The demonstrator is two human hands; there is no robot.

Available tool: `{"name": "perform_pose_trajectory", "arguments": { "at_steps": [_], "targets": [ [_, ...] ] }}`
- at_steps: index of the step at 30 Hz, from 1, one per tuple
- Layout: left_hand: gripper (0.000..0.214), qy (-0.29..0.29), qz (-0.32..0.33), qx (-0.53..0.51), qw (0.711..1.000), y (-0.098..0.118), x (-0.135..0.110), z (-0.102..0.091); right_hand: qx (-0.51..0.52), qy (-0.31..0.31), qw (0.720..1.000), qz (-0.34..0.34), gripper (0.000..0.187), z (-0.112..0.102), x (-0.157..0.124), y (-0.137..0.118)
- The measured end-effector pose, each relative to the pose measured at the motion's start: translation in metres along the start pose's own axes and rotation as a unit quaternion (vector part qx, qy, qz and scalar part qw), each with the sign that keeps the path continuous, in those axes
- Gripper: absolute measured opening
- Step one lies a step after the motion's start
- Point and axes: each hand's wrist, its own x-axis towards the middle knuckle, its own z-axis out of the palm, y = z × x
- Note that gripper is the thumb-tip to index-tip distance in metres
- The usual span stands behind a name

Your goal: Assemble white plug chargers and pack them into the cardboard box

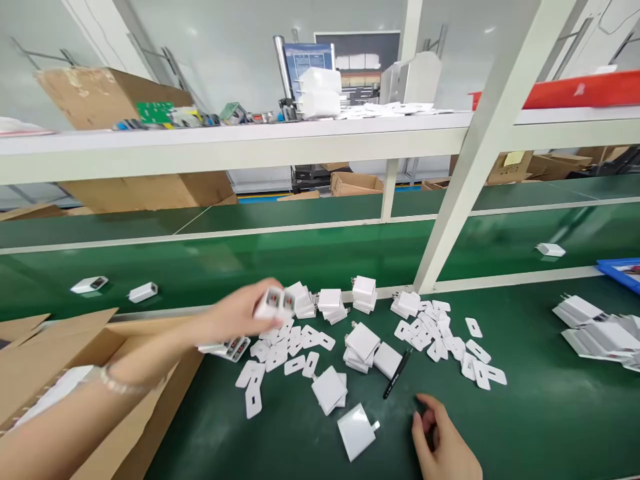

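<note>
My left hand reaches out over the green table and is closed on a white charger with two ports facing me. It hovers above a scatter of small white flat covers and more white chargers. My right hand rests low near the front edge, fingers curled loosely; whether it holds anything is hidden. A black pen lies just beyond it. One charger lies alone to the left of my right hand.
An open cardboard box stands at the left under my forearm. A white frame post rises from the table. Two chargers lie on the green conveyor. Another pile of chargers and a blue tray sit at the right.
</note>
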Motion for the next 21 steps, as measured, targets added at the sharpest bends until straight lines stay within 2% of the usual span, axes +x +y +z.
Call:
{"name": "perform_pose_trajectory", "arguments": {
  "at_steps": [2,4,6,8,11,14,18,21],
  "targets": [
    [0.036,-0.034,0.008,-0.014,0.999,0.002,-0.042,0.037,-0.013,0.008,1.0,-0.014,0.049,-0.007,0.021,0.008],
    [0.026,-0.045,0.021,0.021,0.999,0.001,-0.07,0.075,-0.074,0.031,0.995,-0.051,0.058,-0.012,0.046,0.013],
    [0.03,-0.047,0.031,0.098,0.994,-0.003,-0.084,0.107,-0.162,0.038,0.982,-0.095,0.063,-0.013,0.068,0.016],
    [0.04,-0.059,0.042,0.158,0.985,-0.009,-0.089,0.127,-0.218,0.034,0.968,-0.118,0.063,-0.012,0.081,0.018],
    [0.045,-0.078,0.072,0.175,0.979,-0.016,-0.091,0.137,-0.232,0.034,0.961,-0.144,0.062,-0.011,0.079,0.02],
    [0.046,-0.052,0.099,0.14,0.984,-0.02,-0.101,0.134,-0.221,0.047,0.958,-0.177,0.07,-0.015,0.061,0.023],
    [0.047,0.032,0.072,-0.007,0.997,-0.014,-0.127,0.131,-0.206,0.068,0.955,-0.201,0.074,-0.023,0.04,0.025],
    [0.041,0.061,0.053,-0.149,0.986,0.0,-0.15,0.132,-0.199,0.086,0.956,-0.199,0.071,-0.025,0.037,0.025]
  ]
}}
